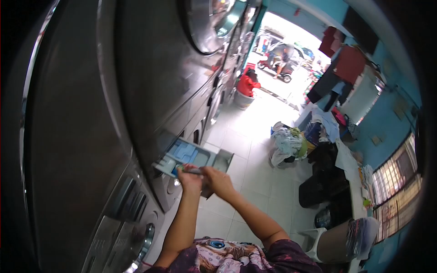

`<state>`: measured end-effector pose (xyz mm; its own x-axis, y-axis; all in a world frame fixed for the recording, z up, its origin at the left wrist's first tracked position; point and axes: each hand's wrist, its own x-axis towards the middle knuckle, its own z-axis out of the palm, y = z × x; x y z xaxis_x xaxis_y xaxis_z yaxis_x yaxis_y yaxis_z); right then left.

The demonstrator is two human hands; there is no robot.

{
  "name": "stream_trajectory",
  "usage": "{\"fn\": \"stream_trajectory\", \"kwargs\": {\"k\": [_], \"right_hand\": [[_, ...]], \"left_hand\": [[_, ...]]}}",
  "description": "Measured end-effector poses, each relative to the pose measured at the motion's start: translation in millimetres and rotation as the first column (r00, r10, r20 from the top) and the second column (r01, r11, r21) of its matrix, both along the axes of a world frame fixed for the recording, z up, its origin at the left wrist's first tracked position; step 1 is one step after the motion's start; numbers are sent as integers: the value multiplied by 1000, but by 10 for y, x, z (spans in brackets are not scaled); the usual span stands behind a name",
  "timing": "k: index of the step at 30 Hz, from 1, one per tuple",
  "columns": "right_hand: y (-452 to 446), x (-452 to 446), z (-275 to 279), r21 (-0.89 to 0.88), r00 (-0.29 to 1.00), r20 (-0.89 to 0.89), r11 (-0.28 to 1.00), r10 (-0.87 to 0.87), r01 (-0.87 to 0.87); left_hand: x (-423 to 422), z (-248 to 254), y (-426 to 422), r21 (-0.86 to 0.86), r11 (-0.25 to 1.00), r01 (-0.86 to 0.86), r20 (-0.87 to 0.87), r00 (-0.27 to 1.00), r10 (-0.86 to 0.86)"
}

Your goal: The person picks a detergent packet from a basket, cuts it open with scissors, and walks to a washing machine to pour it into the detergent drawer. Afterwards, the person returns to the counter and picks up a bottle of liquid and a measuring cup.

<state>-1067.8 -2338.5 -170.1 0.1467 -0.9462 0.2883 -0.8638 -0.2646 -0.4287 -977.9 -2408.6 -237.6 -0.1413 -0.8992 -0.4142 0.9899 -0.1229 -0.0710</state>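
A washing machine's detergent drawer [205, 158] is pulled out, with blue and pale grey compartments. Over its near edge, my left hand [189, 179] is closed, fingers pinched around a small thin packet [193, 171] with greyish and some blue-green colour. My right hand [218, 182] meets it from the right, its fingers closed at the packet's other end. The fingers hide much of the packet, so its print and contents cannot be read.
Stacked metallic machines [154, 59] line the left side. Bagged laundry [289, 145] sits on the tiled floor [255, 177], near a long table with clothes. A white stool [312, 243] stands at lower right. Red cloth [248, 85] tops a bucket by the bright doorway, where a person rides a motorbike outside.
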Motion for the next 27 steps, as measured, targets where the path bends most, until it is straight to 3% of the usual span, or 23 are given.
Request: {"fn": "stream_trajectory", "kwargs": {"k": [1, 2, 3, 5, 6, 8, 9, 12, 14, 18, 22, 24, 25, 27], "right_hand": [[-37, -28, -3, 25, 998, -53, 999, -27, 28], [-76, -44, -30, 1, 998, -7, 998, -56, 56], [-109, -47, 14, -10, 998, 3, 998, -62, 62], [-159, -89, 75, -56, 999, 14, 998, -32, 32], [-194, -103, 63, -59, 999, 36, 998, -30, 33], [-125, -6, 301, -7, 999, 13, 999, -48, 48], [-133, -2, 311, 16, 994, 102, 999, -42, 41], [-155, -6, 387, 41, 998, 55, 999, -37, 34], [-176, -12, 420, 40, 998, 55, 999, -20, 18], [-134, 22, 550, -32, 1000, -3, 999, -16, 16], [-16, -25, 505, -114, 1000, -10, 993, 4, -5], [-30, -132, 316, -52, 956, -267, 989, 117, -136], [-4, -154, 317, -55, 958, -266, 990, 112, -131], [21, -174, 362, -92, 992, -102, 992, 75, -84]], "left_hand": [[-43, 31, 72, 3, 999, 33, 69, 997, -33], [-122, -201, -9, -133, 990, 51, 123, 992, -35], [-99, 21, 101, -128, 991, 46, 6, 999, -45], [-107, 138, 169, -123, 989, 87, -67, 993, -95], [-66, 106, 235, -304, 938, 170, -106, 972, -210], [-61, 187, 332, -237, 947, 216, -46, 971, -233], [1, 173, 371, -275, 905, 326, -77, 930, -359], [109, 317, 524, -257, 904, 341, 12, 937, -350], [289, 328, 633, -349, 834, 427, 115, 903, -415], [757, 294, 911, -346, 744, 571, 298, 819, -490], [1111, -77, 1148, -218, 796, 565, 406, 794, -452], [1190, -333, 1234, -92, 859, 503, 431, 798, -421], [1217, -427, 1265, -93, 857, 507, 433, 796, -423], [1248, -549, 1313, 2, 875, 484, 450, 781, -432]]}}
